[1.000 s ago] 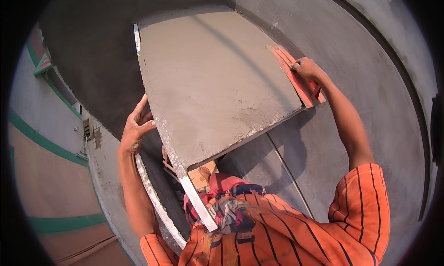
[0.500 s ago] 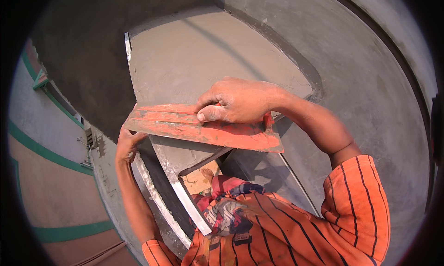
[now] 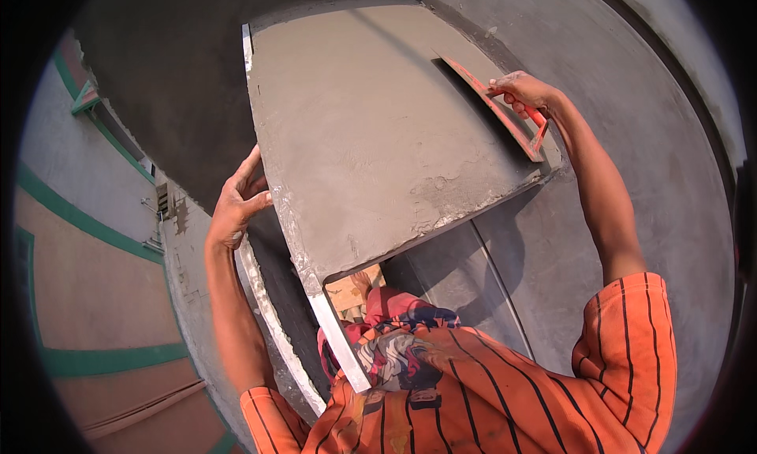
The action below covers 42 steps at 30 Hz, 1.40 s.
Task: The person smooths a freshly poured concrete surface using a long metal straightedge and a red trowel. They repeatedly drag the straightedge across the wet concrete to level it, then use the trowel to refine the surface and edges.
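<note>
A: Remote log. Where do I have the float (image 3: 516, 130)?

B: Upper right of the frame, over the mortar's (image 3: 347, 138) right side, near the wall (image 3: 639, 178). Long axis slants from upper left to lower right.

A: Which hand is nearer?

B: The right hand (image 3: 524, 91), easily. I see its fingers wrapped round the handle (image 3: 539, 123); blade lies to the left of them.

A: Flat?

B: Tilted, by my reading. Left long edge looks raised, dark band along it. I can't tell whether the right edge touches the mortar.

A: Left hand?

B: The left hand (image 3: 235, 205) is left of centre, against the bar (image 3: 339, 340) that lines the mortar's left edge. Thumb and forefinger spread apart, tips at the edge. The others are partly hidden; I can't tell if they close on it.

A: Between the two hands?

B: The mortar's width, so float and left hand are well apart. Rougher patch toward the lower right, below the float's lower end. Bar also leans rightward going down, but steeper than the float.
</note>
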{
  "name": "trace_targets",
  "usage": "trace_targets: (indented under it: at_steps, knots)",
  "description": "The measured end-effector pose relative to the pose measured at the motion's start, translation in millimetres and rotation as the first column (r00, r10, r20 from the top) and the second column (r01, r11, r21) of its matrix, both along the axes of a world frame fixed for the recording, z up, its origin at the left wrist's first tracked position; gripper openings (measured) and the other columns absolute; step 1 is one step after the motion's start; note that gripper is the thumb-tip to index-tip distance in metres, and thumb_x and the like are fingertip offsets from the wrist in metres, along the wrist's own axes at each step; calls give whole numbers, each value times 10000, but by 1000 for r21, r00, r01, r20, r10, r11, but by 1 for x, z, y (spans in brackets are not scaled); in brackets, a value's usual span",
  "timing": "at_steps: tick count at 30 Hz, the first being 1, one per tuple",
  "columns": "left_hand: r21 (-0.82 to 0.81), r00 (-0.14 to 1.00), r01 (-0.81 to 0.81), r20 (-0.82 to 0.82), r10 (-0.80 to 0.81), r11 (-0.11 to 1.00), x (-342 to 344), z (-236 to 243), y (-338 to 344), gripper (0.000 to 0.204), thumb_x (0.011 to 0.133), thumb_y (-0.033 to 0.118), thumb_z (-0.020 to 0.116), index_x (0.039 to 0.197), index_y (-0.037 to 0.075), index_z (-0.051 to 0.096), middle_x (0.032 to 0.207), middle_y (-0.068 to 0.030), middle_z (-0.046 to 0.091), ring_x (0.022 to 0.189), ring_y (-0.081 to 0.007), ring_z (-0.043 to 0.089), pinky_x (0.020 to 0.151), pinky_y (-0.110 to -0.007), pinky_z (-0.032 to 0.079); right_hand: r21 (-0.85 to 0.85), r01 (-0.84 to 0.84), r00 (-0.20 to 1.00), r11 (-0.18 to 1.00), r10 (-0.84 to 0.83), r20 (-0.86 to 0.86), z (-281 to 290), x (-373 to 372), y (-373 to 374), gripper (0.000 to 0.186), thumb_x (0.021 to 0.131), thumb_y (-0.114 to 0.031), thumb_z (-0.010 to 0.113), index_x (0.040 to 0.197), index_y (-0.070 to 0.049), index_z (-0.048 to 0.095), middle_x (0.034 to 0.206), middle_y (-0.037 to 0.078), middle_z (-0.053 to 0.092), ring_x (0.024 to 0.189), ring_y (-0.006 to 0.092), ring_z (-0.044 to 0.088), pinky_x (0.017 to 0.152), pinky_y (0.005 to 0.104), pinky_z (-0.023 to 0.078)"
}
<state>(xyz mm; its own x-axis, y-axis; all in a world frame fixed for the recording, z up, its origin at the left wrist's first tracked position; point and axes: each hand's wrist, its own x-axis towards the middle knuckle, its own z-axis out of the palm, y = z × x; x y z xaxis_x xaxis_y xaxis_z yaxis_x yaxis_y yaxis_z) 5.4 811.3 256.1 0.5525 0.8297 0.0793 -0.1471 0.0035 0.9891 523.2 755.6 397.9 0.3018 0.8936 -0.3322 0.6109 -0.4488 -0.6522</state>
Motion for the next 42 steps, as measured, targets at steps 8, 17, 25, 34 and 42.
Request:
trace_targets:
  at_steps: [8, 17, 25, 34, 42]
  knots:
    - [5, 999, -25, 32, 25, 1000, -11, -9, 3, 941, 698, 60, 760, 1520, 13, 306, 1543, -131, 367, 1319, -296, 475, 1023, -385, 460, -81, -549, 836, 832, 546, -57, 12, -235, -20, 451, 976, -424, 564, 1130, -14, 673, 659, -27, 408, 512, 80, 381, 465, 262, 360]
    - [12, 999, 10, 47, -11, 1000, 2, -10, 12, 937, 711, 54, 746, 1526, 11, 286, 1542, -130, 369, 1314, -272, 482, 1063, -396, 437, 30, -680, 678, 732, 613, 405, -23, -218, 3, 416, 960, -302, 554, 1203, 25, 641, 1105, 209, 691, 1015, 335, 651, 903, 422, 480]
    - [-18, 998, -18, 60, 19, 1000, -4, -11, 0, 983, 660, 76, 768, 1524, 18, 300, 1567, -137, 325, 1334, -311, 460, 1104, -406, 393, 36, -940, 277, 339, 696, 662, 9, -191, -55, 400, 797, -285, 721, 1146, -91, 714, 962, 128, 727, 741, 290, 689, 677, 365, 550]
    - [-112, 997, -60, 33, 64, 992, -17, -4, -8, 990, 650, 38, 766, 1517, -10, 290, 1551, -147, 346, 1372, -296, 420, 1159, -410, 319, -13, -943, 189, 333, 568, 801, -7, -221, 116, 374, 886, -392, 648, 1205, -202, 689, 959, 108, 722, 886, 302, 683, 760, 433, 542]
    - [-147, 999, 8, 51, -1, 989, -8, 5, -2, 954, 719, -66, 699, 1549, 36, 240, 1554, -116, 349, 1338, -234, 457, 1039, -342, 422, 4, -627, 439, 779, 349, 828, -13, -157, 310, 377, 921, -404, 605, 1178, -146, 700, 1090, 126, 713, 1038, 318, 662, 896, 436, 513]
